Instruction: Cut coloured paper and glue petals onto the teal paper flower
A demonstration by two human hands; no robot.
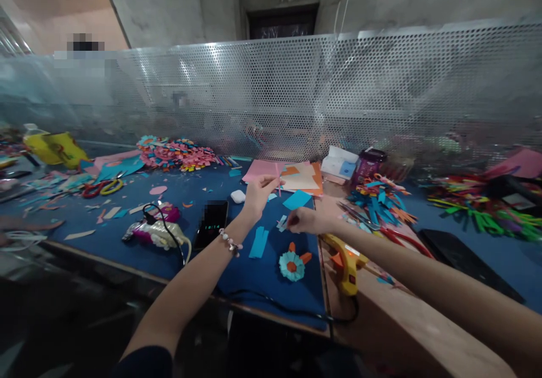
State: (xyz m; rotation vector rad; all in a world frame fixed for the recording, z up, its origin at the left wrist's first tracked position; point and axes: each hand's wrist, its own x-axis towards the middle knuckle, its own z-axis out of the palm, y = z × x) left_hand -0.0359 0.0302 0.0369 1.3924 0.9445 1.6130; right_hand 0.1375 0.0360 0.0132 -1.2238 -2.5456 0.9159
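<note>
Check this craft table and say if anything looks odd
Nothing looks clearly damaged. Paper scraps lie strewn untidily at left on the blue tabletop, and the light-blue paper flower looks lopsided: two orange pieces jut from its top and upper right only.

Blue tabletop (265, 278). Left grip (258, 194): pink strip (278, 170), held upright. Right grip (304, 220): curled beside pale-blue scraps (281, 223). Nearer: blue paper strips (258, 242); pale-blue paper flower (285, 267), orange centre. Yellow glue gun (349, 279), partly under right forearm (376, 248). Dark phone (209, 228).

One head-worn camera faces forward and down — fairly near the blue table (258, 276) (perforated screen (271, 96) beyond).
</note>
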